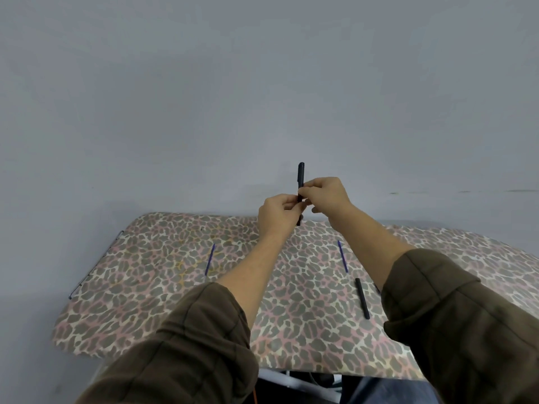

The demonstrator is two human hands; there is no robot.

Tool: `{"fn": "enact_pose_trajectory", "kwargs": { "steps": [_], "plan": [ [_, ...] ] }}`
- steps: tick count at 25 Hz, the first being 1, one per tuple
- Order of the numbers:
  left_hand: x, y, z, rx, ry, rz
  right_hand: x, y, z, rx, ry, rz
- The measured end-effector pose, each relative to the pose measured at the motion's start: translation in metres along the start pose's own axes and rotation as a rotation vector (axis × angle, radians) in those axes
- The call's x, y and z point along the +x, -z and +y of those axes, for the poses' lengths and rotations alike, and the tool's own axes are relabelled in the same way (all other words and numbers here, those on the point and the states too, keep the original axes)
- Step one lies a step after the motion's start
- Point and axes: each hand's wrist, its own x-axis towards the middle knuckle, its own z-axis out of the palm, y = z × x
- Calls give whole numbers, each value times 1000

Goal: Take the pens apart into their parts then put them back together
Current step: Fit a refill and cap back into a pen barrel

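A black pen (300, 176) stands upright in the air above the far edge of the table. My left hand (277, 214) grips its lower part and my right hand (326, 196) pinches it just above, so the middle of the pen is hidden by fingers. On the leopard-print cloth (151, 287) lie a blue refill (209, 260) at the left, a second blue refill (342, 256) at the right, and a black pen barrel (362, 298) near my right forearm.
The cloth-covered table ends at a plain grey wall behind. A thin metal frame edge (93, 266) shows at the table's left side. Something blue (377, 288) peeks out beside my right sleeve. My legs and white bars show below the table's near edge.
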Motion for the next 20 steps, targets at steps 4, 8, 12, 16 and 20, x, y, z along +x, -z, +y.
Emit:
{"fn": "enact_pose_trajectory", "kwargs": {
  "steps": [4,8,12,16,20],
  "plan": [
    [-1,-17,-20,129,-3,27,6,-13,24,-120,-71,41],
    [2,-20,-40,252,1,-42,19,-22,44,-269,-125,52],
    [16,12,-62,350,-18,179,36,-33,57,-378,-218,-14],
    [38,31,-79,301,87,311,49,-58,68,-504,-285,-42],
    [44,28,-89,340,81,290,57,-76,79,-560,-299,5]
  ]
}}
